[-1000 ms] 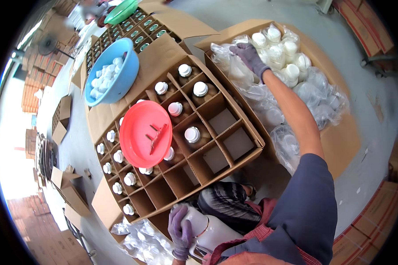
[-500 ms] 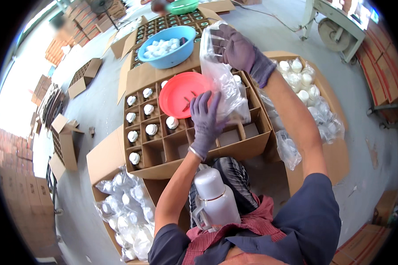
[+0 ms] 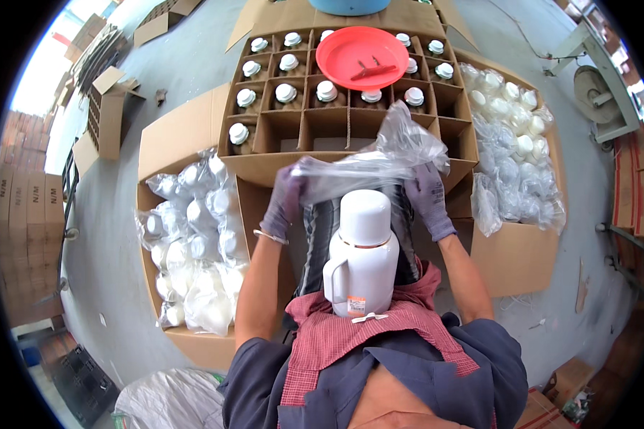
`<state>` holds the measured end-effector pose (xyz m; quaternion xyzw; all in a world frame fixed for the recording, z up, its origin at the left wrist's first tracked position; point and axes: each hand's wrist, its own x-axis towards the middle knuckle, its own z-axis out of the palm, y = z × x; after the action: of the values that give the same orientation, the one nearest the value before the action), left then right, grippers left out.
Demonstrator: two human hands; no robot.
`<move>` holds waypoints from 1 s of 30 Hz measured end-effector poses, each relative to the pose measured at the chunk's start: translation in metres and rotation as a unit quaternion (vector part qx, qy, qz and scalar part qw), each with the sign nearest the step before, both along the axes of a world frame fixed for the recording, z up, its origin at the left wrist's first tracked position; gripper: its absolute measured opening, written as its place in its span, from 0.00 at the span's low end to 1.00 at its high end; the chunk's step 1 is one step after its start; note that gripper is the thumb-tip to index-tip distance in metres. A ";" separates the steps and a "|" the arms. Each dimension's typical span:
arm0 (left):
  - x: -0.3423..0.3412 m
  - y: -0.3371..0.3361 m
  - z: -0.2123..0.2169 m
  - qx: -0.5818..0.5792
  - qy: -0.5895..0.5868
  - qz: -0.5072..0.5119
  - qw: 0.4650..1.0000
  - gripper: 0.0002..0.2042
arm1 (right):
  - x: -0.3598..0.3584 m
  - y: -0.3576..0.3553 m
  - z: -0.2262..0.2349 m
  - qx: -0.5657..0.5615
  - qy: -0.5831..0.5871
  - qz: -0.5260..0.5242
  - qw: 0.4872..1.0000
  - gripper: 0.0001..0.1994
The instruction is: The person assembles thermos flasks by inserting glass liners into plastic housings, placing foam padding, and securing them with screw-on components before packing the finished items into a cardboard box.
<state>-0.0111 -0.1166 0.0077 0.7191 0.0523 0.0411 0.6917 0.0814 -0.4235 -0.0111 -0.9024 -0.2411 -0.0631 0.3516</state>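
A clear plastic bag (image 3: 358, 171) is stretched crosswise in front of my lap, its loose end sticking up toward the carton. My left hand (image 3: 285, 196), in a purple-grey glove, grips its left end. My right hand (image 3: 427, 194), gloved alike, closes on the bag's right side, its fingertips partly hidden by plastic. Just below the bag, a white vacuum flask (image 3: 365, 264) with a handle and cup lid stands upright on my lap. Beyond the hands is a divided carton (image 3: 261, 170) with white-topped bottles in many cells; several front cells hold none.
A red plastic basin (image 3: 347, 61) with small dark red pieces rests on the carton. Open boxes of plastic-wrapped white flasks flank me, the left box (image 3: 147, 229) and the right box (image 3: 519, 264). A blue basin (image 3: 349, 6) is at the far edge.
Both hands have come down from over the divided carton to my lap, drawing the bag with them. My left hand has closed on the bag. The view has tilted downward.
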 end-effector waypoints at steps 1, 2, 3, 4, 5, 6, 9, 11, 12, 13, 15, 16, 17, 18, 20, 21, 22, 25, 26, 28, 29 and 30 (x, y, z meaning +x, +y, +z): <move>-0.011 -0.008 -0.004 0.001 0.046 -0.001 0.999 0.17 | -0.008 -0.001 -0.008 0.076 0.051 -0.012 0.996 0.18; -0.023 -0.014 0.008 -0.059 0.120 -0.027 0.991 0.20 | -0.016 -0.001 -0.004 0.096 0.030 -0.020 0.995 0.17; -0.040 -0.024 0.022 -0.069 0.116 -0.040 0.990 0.22 | -0.026 0.001 0.010 0.116 0.009 -0.026 0.993 0.16; -0.058 -0.033 0.037 -0.076 0.109 -0.052 0.990 0.25 | -0.038 0.002 0.026 0.138 -0.015 -0.031 0.990 0.15; -0.078 -0.036 0.046 0.039 0.017 -0.062 0.997 0.26 | -0.057 0.000 0.037 0.142 -0.052 -0.013 0.988 0.12; -0.099 -0.037 0.051 0.154 -0.073 -0.071 0.983 0.27 | -0.071 -0.007 0.041 0.104 -0.128 0.058 0.985 0.11; -0.171 -0.045 0.031 0.288 -0.183 -0.069 0.938 0.26 | -0.130 -0.035 0.002 0.004 -0.221 0.212 0.952 0.09; -0.217 -0.050 -0.004 0.320 -0.207 -0.065 0.922 0.23 | -0.177 -0.053 -0.031 -0.021 -0.049 0.294 0.954 0.10; -0.231 -0.047 -0.015 0.298 -0.176 -0.113 0.931 0.22 | -0.186 -0.058 -0.029 -0.011 -0.090 0.335 0.938 0.09; -0.247 -0.042 -0.021 0.278 -0.143 -0.155 0.937 0.20 | -0.189 -0.057 -0.026 0.007 -0.133 0.381 0.915 0.09; -0.261 -0.019 -0.011 0.234 0.003 -0.241 0.942 0.16 | -0.194 -0.068 -0.023 0.001 -0.134 0.381 0.915 0.09; -0.253 -0.006 0.008 0.239 0.043 -0.171 0.955 0.15 | -0.190 -0.065 -0.024 -0.002 -0.139 0.379 0.915 0.09; -0.238 0.000 0.012 0.212 0.016 -0.042 0.976 0.13 | -0.183 -0.057 -0.022 0.029 -0.136 0.358 0.923 0.09; -0.202 0.000 0.054 0.112 0.064 0.012 0.992 0.13 | -0.179 -0.053 -0.020 0.048 -0.133 0.325 0.935 0.10; -0.162 -0.014 0.086 -0.045 0.030 0.054 0.997 0.28 | -0.182 -0.045 -0.004 0.069 -0.113 0.254 0.958 0.12; -0.151 -0.025 0.076 0.021 0.027 0.048 0.998 0.35 | -0.181 -0.031 0.018 0.066 -0.100 0.209 0.971 0.14; -0.145 -0.044 0.070 0.024 0.011 0.057 0.998 0.37 | -0.179 -0.022 0.032 0.061 -0.086 0.156 0.982 0.16; -0.176 -0.067 0.031 0.035 0.050 0.084 0.995 0.39 | -0.160 -0.023 0.041 0.118 -0.001 0.029 0.993 0.23; -0.198 -0.069 0.036 -0.122 0.187 0.048 0.974 0.37 | -0.151 -0.021 0.033 0.213 0.056 -0.018 0.975 0.24; -0.244 -0.085 0.003 -0.096 0.183 -0.006 0.978 0.31 | -0.132 -0.008 0.014 0.358 0.131 0.009 0.924 0.27; -0.262 -0.081 -0.010 -0.093 0.227 -0.070 0.967 0.29 | -0.129 -0.001 0.015 0.294 0.127 0.053 0.946 0.31; -0.264 -0.066 -0.005 -0.100 0.260 -0.084 0.957 0.29 | -0.130 0.012 0.016 0.230 0.124 0.100 0.960 0.35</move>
<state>-0.2753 -0.1821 0.0029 0.6338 0.1731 -0.2111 0.7237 -0.0486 -0.4117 0.0052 -0.7693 -0.2634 0.0306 0.5812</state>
